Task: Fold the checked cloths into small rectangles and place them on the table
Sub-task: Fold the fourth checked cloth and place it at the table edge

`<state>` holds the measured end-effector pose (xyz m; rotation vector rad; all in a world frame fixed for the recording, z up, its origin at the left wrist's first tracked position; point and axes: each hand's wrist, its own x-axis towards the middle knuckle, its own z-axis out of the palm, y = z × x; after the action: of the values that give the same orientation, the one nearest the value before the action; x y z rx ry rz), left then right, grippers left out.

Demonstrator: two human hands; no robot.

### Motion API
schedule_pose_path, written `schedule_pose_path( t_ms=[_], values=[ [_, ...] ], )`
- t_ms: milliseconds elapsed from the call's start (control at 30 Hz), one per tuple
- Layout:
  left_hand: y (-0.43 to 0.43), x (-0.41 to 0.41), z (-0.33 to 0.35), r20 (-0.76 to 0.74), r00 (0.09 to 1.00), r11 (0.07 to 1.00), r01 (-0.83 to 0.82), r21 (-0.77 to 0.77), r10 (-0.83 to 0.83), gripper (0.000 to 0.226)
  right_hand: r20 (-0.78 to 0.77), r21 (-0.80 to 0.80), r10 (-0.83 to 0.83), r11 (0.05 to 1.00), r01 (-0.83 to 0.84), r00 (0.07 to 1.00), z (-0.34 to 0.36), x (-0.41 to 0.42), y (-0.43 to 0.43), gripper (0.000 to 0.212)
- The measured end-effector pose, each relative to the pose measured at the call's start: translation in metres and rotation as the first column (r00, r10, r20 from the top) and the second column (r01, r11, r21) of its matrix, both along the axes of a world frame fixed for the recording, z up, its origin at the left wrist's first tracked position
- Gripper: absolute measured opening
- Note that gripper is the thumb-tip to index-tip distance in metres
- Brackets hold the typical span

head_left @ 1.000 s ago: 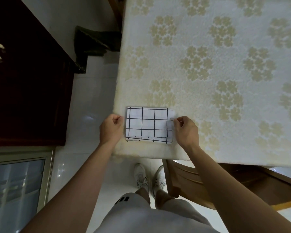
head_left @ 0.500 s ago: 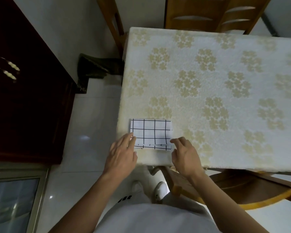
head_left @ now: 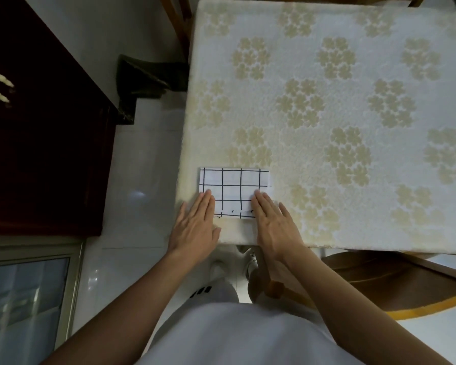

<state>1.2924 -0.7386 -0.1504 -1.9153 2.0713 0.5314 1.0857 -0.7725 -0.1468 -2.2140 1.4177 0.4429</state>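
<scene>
A white cloth with a black check pattern (head_left: 234,189) lies folded into a small rectangle at the near left corner of the table (head_left: 327,101). My left hand (head_left: 195,227) rests flat on its near left corner, fingers extended. My right hand (head_left: 274,225) lies flat on its near right corner, fingers extended. Both palms press down and hold nothing. The cloth's near edge is partly hidden under my fingers.
The table wears a cream cover with beige flower clusters. A wooden chair (head_left: 379,285) stands under the near edge at right. A dark wooden cabinet (head_left: 37,140) fills the left side. White tiled floor (head_left: 142,167) runs between cabinet and table.
My hands released the cloth's side edges, where they were closed, and opened. They now lie flat on the cloth's near corners. The camera view shifted.
</scene>
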Motion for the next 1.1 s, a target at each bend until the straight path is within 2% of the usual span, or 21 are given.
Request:
schedule_pose_path(
  t_ms=[167, 433, 667, 733, 833, 933, 1100],
  values=[
    [0.000, -0.006, -0.008, 0.012, 1.000, 0.999, -0.014, 0.030, 0.014, 0.065, -0.020, 0.023, 0.020, 1.000, -0.019, 1.000, -0.008, -0.004, -0.003, 0.080],
    [0.009, -0.007, -0.015, -0.026, 0.999, 1.000, -0.027, 0.013, 0.028, 0.067, 0.024, 0.023, -0.004, 1.000, 0.004, 1.000, -0.010, -0.008, 0.008, 0.072],
    [0.017, -0.006, -0.015, -0.032, 0.999, 1.000, 0.014, -0.022, -0.015, 0.068, -0.024, 0.026, 0.034, 0.999, -0.033, 0.999, -0.003, -0.008, 0.014, 0.073],
    [0.022, -0.007, -0.014, -0.061, 0.996, 0.994, 0.059, -0.088, -0.064, 0.068, -0.017, -0.003, 0.062, 0.998, -0.062, 0.998, -0.004, -0.011, 0.021, 0.082],
    [0.030, -0.013, -0.015, -0.062, 0.977, 0.969, 0.193, -0.155, -0.204, 0.069, -0.014, -0.074, 0.118, 0.990, -0.118, 0.993, -0.007, -0.016, 0.030, 0.072],
    [0.033, -0.018, -0.021, -0.032, 0.957, 0.951, 0.282, -0.127, -0.288, 0.069, -0.011, -0.061, 0.180, 0.982, -0.180, 0.984, -0.006, -0.017, 0.029, 0.073],
    [0.032, -0.022, -0.025, 0.023, 0.950, 0.945, 0.311, -0.100, -0.310, 0.072, -0.053, 0.010, 0.256, 0.967, -0.255, 0.965, 0.002, -0.017, 0.026, 0.080]
  ],
)
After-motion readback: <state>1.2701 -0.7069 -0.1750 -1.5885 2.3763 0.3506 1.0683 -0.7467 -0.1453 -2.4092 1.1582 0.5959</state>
